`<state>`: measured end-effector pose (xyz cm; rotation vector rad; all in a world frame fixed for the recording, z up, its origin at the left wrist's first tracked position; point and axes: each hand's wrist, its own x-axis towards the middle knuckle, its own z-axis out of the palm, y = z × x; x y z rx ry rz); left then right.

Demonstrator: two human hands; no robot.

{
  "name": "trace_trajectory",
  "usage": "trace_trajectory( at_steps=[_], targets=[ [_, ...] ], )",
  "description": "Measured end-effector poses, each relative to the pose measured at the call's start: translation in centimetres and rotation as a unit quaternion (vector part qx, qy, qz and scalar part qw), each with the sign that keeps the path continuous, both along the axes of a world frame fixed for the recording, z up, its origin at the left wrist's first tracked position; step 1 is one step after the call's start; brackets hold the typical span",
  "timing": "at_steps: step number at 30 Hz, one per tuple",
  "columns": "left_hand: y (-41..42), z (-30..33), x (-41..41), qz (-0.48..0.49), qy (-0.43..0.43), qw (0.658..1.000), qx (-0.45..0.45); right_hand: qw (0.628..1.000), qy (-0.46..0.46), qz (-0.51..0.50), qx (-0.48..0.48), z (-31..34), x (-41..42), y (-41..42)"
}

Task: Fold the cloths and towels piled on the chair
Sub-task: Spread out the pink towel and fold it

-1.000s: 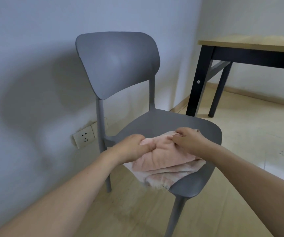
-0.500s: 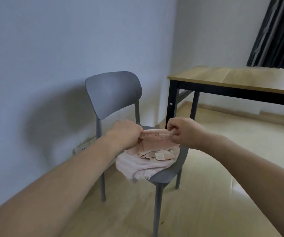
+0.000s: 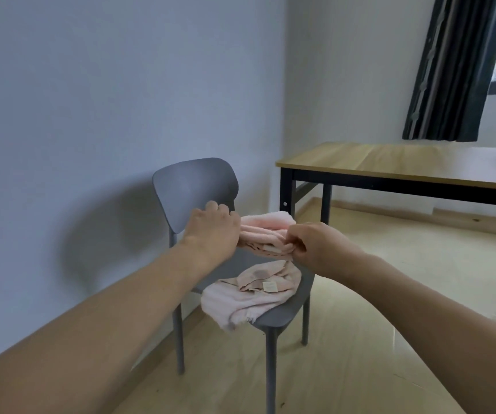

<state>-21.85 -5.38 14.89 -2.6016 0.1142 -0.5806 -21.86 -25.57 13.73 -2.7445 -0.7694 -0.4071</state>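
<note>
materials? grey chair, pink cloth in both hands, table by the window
Grey chair: looks like moulded plastic, matte, one smooth curved shell.
Pink cloth: soft fuzzy terry-like towelling, gripped by left hand and right hand.
Table: wood-grain top, possibly laminate; black frame, probably painted metal.

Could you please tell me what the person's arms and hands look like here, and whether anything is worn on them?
Both arms are bare from the picture's lower edge to the wrists: no sleeves show. The left hand and the right hand wear no gloves, and no watch, ring or bracelet can be seen. No markings show on either forearm.
</note>
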Motion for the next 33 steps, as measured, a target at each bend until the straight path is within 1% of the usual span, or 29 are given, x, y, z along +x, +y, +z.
trace_trajectory(
  at_steps=[2,3,4,6,7,8,9,11,12,13,14,15,16,17,18,21,23,25,26,27,29,30,31,33],
  targets=[
    [0.3,0.5,-0.6,-0.036,0.026,0.999,-0.023,0.998,0.011,-0.022,0.049,0.0,-0.1,-0.4],
    [0.5,0.9,-0.9,-0.049,0.058,0.995,-0.067,0.997,0.025,-0.038,0.069,-0.1,-0.1,-0.5],
    [0.7,1.2,-1.1,-0.060,0.098,0.985,-0.131,0.995,0.032,-0.053,0.081,-0.3,0.1,-0.6],
    [0.9,1.8,-1.3,-0.074,0.167,0.952,-0.246,0.990,0.025,-0.083,0.107,-0.6,0.4,-0.5],
    [0.9,2.0,-1.3,-0.080,0.185,0.942,-0.269,0.986,0.027,-0.096,0.132,-0.6,0.4,-0.5],
    [0.8,2.1,-1.2,-0.088,0.193,0.938,-0.276,0.980,0.052,-0.096,0.165,-0.5,0.3,-0.5],
    [0.7,2.2,-1.1,-0.097,0.194,0.935,-0.279,0.970,0.109,-0.082,0.201,-0.3,0.2,-0.4],
    [0.4,2.4,-0.7,-0.120,0.187,0.931,-0.290,0.928,0.269,-0.021,0.255,0.2,0.1,-0.3],
    [0.2,2.5,-0.3,-0.129,0.184,0.929,-0.294,0.926,0.299,0.002,0.231,0.4,0.1,-0.1],
    [0.0,2.6,0.0,-0.141,0.185,0.926,-0.296,0.945,0.282,0.012,0.169,0.6,0.4,0.1],
    [-0.2,2.6,0.4,-0.152,0.187,0.924,-0.295,0.969,0.231,0.010,0.090,0.5,1.0,0.2],
    [-0.4,2.7,1.0,-0.162,0.193,0.922,-0.293,0.985,0.174,0.003,0.014,0.3,2.0,0.3],
    [-0.6,2.7,1.4,-0.172,0.197,0.920,-0.290,0.990,0.135,-0.001,-0.041,0.3,2.6,0.5],
    [-0.8,2.7,1.8,-0.182,0.201,0.918,-0.288,0.989,0.129,0.000,-0.067,0.5,3.4,0.7],
    [-1.1,2.6,2.6,-0.191,0.204,0.915,-0.291,0.986,0.151,0.001,-0.073,0.6,4.5,0.6],
    [-1.5,2.3,6.0,-0.200,0.224,0.895,-0.331,0.958,0.284,0.016,-0.033,0.3,8.4,-0.2],
    [-1.5,1.7,9.7,-0.193,0.236,0.875,-0.376,0.944,0.330,0.015,-0.005,-0.4,11.7,-0.8],
    [-1.7,0.3,14.5,-0.181,0.233,0.844,-0.449,0.931,0.364,0.011,0.026,-1.4,15.6,-1.6],
    [-2.0,-0.9,16.9,-0.174,0.226,0.816,-0.503,0.922,0.383,0.012,0.048,-2.0,17.6,-2.1],
    [-2.3,-2.1,19.2,-0.168,0.215,0.774,-0.572,0.915,0.397,0.011,0.074,-2.7,19.6,-2.5],
    [-3.4,-4.2,23.1,-0.155,0.173,0.667,-0.708,0.906,0.401,0.003,0.134,-3.4,22.7,-3.4],
    [-4.2,-4.7,24.6,-0.153,0.154,0.630,-0.745,0.903,0.396,-0.002,0.164,-3.2,23.8,-3.8],
    [-5.0,-4.5,25.8,-0.155,0.149,0.613,-0.760,0.900,0.393,-0.012,0.188,-2.6,24.7,-4.3],
    [-6.3,-2.3,27.2,-0.162,0.168,0.603,-0.763,0.890,0.399,-0.038,0.215,0.1,25.8,-5.0]
  ],
)
